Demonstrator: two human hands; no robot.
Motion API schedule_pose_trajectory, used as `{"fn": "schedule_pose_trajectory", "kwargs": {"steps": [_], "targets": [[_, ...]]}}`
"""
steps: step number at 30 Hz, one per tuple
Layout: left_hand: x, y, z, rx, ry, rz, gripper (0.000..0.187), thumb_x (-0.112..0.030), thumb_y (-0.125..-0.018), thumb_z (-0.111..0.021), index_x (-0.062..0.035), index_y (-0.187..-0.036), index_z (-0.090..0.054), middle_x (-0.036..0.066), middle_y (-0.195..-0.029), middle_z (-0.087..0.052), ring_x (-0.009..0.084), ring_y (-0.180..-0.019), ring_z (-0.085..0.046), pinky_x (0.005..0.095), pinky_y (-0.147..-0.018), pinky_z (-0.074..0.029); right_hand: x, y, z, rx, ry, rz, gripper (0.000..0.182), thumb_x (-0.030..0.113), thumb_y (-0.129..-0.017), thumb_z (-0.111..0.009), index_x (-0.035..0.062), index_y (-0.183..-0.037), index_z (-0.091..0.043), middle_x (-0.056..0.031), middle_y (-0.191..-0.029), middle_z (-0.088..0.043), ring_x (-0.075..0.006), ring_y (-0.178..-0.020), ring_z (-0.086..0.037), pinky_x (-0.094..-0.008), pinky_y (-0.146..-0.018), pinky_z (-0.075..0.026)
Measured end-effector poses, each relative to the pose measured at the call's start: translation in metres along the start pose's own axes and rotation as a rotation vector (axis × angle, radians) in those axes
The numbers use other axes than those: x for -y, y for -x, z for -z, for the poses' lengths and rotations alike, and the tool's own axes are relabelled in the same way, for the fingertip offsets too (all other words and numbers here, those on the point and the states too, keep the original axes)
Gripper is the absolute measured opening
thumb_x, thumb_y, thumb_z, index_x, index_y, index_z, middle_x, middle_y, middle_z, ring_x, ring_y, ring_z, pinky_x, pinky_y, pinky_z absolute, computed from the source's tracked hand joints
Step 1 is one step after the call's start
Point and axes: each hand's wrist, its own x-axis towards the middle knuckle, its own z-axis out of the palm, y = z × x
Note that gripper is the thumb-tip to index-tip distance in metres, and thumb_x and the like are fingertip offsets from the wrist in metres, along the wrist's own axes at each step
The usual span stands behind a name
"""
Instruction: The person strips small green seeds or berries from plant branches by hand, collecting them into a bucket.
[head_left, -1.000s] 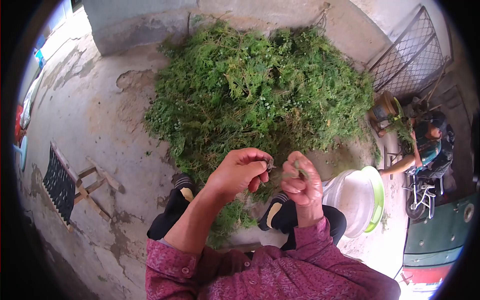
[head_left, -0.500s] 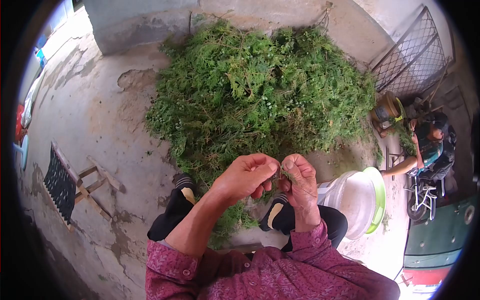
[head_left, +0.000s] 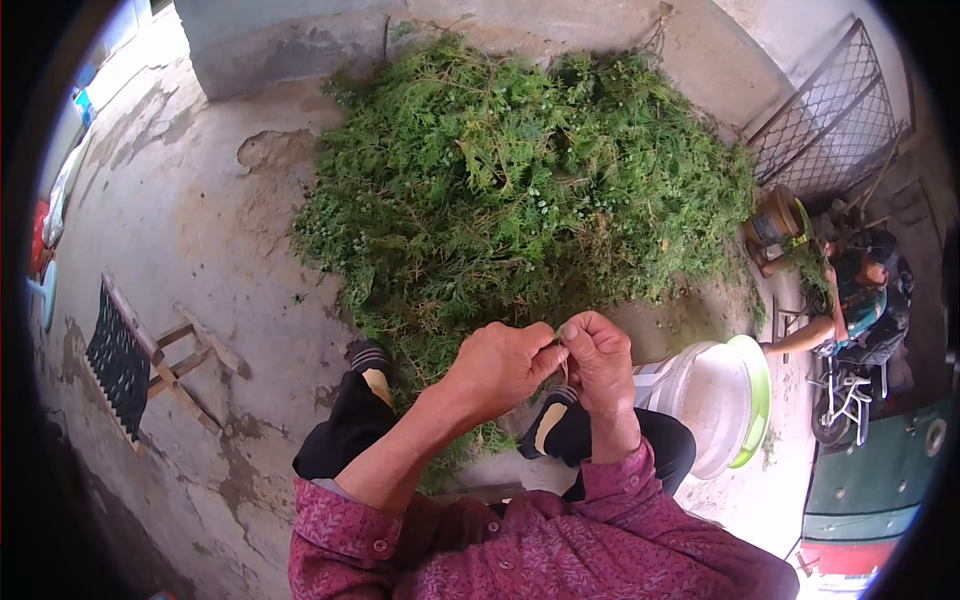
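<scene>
My left hand [head_left: 498, 368] and my right hand [head_left: 598, 362] meet in front of my knees, both with thumb and fingers pinched together. Between their fingertips is a small bit of green sprig [head_left: 560, 343], mostly hidden, with a thin strand hanging below it. Just beyond my hands lies a big heap of green conifer branches [head_left: 520, 190], some bearing small pale green cones. To the right of my right hand stands a whitish plastic bucket [head_left: 705, 410], with a light green basin [head_left: 757, 400] against its far side.
A folding stool with a black woven seat [head_left: 120, 350] lies on the concrete floor at left. A co-worker [head_left: 855, 285] sits at right, holding greenery beside a brown bucket [head_left: 772, 218]. A metal mesh panel [head_left: 830, 105] leans against the wall behind the heap.
My left fingers have closed up and drawn in against the right fingertips. Less of the green sprig shows between them now. The heap and bucket look the same.
</scene>
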Motion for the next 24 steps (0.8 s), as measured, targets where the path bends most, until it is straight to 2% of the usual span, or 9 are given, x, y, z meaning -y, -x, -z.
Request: {"fn": "schedule_pose_trajectory", "kwargs": {"steps": [4,9,13,15,16,18,19,21,24], "targets": [[0.001,-0.001,0.001,0.006,-0.019,-0.012,0.020,-0.017,-0.085,-0.053,-0.0006,-0.074,-0.053,0.017,-0.055,-0.047,0.0266,-0.044,-0.045,0.0332,-0.047,-0.039,-0.004,-0.002,0.004,0.033,-0.067,-0.035,0.018,0.019,-0.084,-0.061,0.0043,-0.076,-0.053,0.0023,-0.059,-0.050,-0.0025,-0.044,-0.038,-0.0166,-0.038,-0.029],[0.003,-0.003,-0.003,-0.064,0.203,-0.035,0.023,-0.015,-0.088,-0.046,0.0001,-0.072,-0.052,0.007,-0.050,-0.048,0.0141,-0.044,-0.048,0.0287,-0.045,-0.038,0.003,0.002,0.002,0.107,-0.127,-0.037,0.018,0.019,-0.084,-0.061,0.0036,-0.078,-0.053,0.0023,-0.058,-0.048,-0.0028,-0.044,-0.037,-0.0167,-0.038,-0.028],[0.004,-0.001,-0.002,-0.039,0.218,-0.003,0.024,-0.014,-0.089,-0.044,-0.0010,-0.071,-0.053,0.002,-0.050,-0.050,0.0085,-0.045,-0.046,0.0267,-0.044,-0.037,0.004,0.005,0.001,0.116,-0.095,-0.020,0.019,0.020,-0.085,-0.059,0.0029,-0.079,-0.052,0.0021,-0.058,-0.048,-0.0028,-0.044,-0.037,-0.0166,-0.038,-0.028],[-0.002,0.000,0.003,0.083,0.462,0.211,0.023,-0.018,-0.088,-0.047,-0.0032,-0.072,-0.055,0.001,-0.050,-0.050,0.0071,-0.044,-0.044,0.0242,-0.042,-0.035,0.008,0.007,0.001,0.125,-0.122,-0.028,0.020,0.020,-0.085,-0.059,0.0028,-0.078,-0.052,0.0020,-0.058,-0.048,-0.0028,-0.044,-0.037,-0.0165,-0.038,-0.029],[-0.007,0.000,0.007,0.083,0.463,0.212,0.023,-0.018,-0.088,-0.047,-0.0032,-0.072,-0.055,0.001,-0.050,-0.050,0.0071,-0.044,-0.044,0.0242,-0.042,-0.035,0.010,0.008,0.000,0.106,-0.091,-0.003,0.020,0.021,-0.085,-0.059,0.0028,-0.078,-0.052,0.0018,-0.059,-0.048,-0.0028,-0.044,-0.037,-0.0165,-0.039,-0.029],[-0.020,0.000,0.018,0.174,0.664,0.398,0.025,-0.016,-0.083,-0.050,-0.0033,-0.062,-0.051,0.001,-0.049,-0.048,0.0056,-0.043,-0.042,0.0246,-0.039,-0.033,0.011,0.009,0.000,0.084,-0.062,0.023,0.021,0.021,-0.085,-0.059,0.0029,-0.079,-0.052,0.0016,-0.059,-0.048,-0.0028,-0.044,-0.037,-0.0165,-0.039,-0.029],[-0.018,0.001,0.017,0.175,0.664,0.395,0.025,-0.016,-0.083,-0.050,-0.0033,-0.062,-0.051,0.001,-0.049,-0.048,0.0056,-0.043,-0.042,0.0246,-0.039,-0.033,0.010,0.007,-0.002,0.051,-0.033,0.034,0.021,0.021,-0.085,-0.059,0.0031,-0.079,-0.052,0.0015,-0.060,-0.049,-0.0028,-0.044,-0.037,-0.0164,-0.039,-0.029],[-0.011,0.002,0.015,0.234,0.670,0.406,0.023,-0.025,-0.085,-0.053,-0.0058,-0.077,-0.062,0.000,-0.050,-0.050,0.0047,-0.039,-0.039,0.0202,-0.038,-0.030,0.008,0.005,-0.005,0.022,0.000,0.048,0.021,0.021,-0.085,-0.059,0.0033,-0.079,-0.052,0.0013,-0.060,-0.049,-0.0028,-0.045,-0.037,-0.0163,-0.039,-0.029],[-0.007,0.003,0.017,0.275,0.703,0.455,0.021,-0.023,-0.084,-0.054,-0.0058,-0.079,-0.063,0.000,-0.049,-0.050,0.0048,-0.039,-0.040,0.0199,-0.038,-0.029,0.006,0.008,-0.009,0.010,0.145,0.115,0.022,0.023,-0.086,-0.057,0.0041,-0.076,-0.051,0.0001,-0.061,-0.051,-0.0030,-0.044,-0.037,-0.0164,-0.038,-0.029]]}}
